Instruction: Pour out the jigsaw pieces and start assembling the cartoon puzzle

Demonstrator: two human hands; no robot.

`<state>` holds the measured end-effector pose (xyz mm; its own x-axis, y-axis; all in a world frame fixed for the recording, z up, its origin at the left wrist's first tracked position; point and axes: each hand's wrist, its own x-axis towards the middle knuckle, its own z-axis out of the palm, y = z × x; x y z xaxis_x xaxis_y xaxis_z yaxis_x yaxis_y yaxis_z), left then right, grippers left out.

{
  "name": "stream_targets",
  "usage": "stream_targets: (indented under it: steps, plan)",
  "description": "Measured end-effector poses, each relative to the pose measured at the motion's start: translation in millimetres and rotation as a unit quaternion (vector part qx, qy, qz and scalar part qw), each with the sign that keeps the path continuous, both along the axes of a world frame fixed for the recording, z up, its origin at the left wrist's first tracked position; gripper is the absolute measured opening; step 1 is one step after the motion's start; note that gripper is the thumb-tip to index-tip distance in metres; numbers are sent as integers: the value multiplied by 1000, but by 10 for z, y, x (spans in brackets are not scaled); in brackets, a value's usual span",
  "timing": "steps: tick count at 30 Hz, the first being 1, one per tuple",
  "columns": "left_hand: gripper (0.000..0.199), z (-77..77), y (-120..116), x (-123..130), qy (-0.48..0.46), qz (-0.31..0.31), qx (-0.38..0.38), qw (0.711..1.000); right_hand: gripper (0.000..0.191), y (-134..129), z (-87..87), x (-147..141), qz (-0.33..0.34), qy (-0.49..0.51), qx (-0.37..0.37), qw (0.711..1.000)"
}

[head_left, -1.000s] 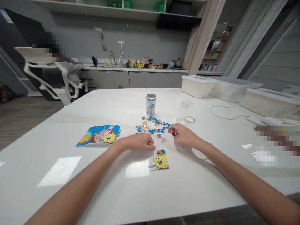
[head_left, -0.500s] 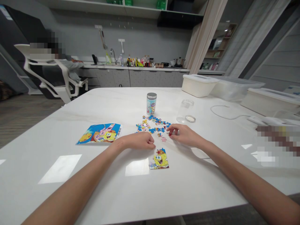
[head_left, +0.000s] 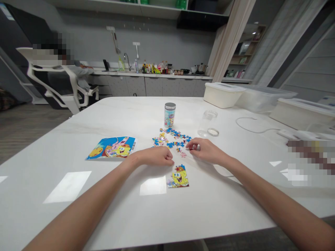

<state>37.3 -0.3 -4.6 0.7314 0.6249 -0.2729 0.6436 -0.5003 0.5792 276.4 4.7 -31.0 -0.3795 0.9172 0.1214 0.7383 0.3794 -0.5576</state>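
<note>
My left hand (head_left: pixel 159 156) rests on the table as a loose fist, just above the joined puzzle section (head_left: pixel 180 177) with a yellow cartoon face. Whatever its fingers may hold is hidden. At the right edge of the loose puzzle pieces (head_left: pixel 171 144), my right hand (head_left: pixel 202 149) has its fingers curled and thumb drawn in. A red piece showed at its fingertips a moment ago and is now hidden by them. Beside it lies a pink puzzle piece (head_left: pixel 183 154). The picture sheet (head_left: pixel 115 148), slightly curled, lies left of my left hand.
Behind the pieces stands a printed jar with a silver lid (head_left: pixel 170 115). A clear jar (head_left: pixel 207 123) and a loose ring-shaped lid (head_left: pixel 213 131) are to its right. White storage boxes (head_left: pixel 222 96) and a cable (head_left: pixel 251 130) occupy the right side. A person sits far left.
The red piece at my right fingertips has gone out of sight, and the fingers have shifted slightly. My left hand and the joined section stay in place. The view has moved a little.
</note>
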Motion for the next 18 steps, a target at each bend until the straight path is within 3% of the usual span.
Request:
stream_targets:
  steps: [8, 11, 14, 18]
  plan:
    - [33, 34, 51, -76, -9, -20, 18, 1000, 20, -14, -18, -29, 40, -14, 38, 998]
    - [30, 110, 143, -239, 3, 58, 109, 992, 19, -34, 8, -48, 40, -20, 43, 998]
    - [25, 143, 246, -432, 101, 146, 247, 953, 18, -66, 38, -71, 46, -32, 55, 997]
    - [39, 144, 321, -605, 162, 130, 228, 951, 19, -92, 38, -81, 56, -45, 57, 996]
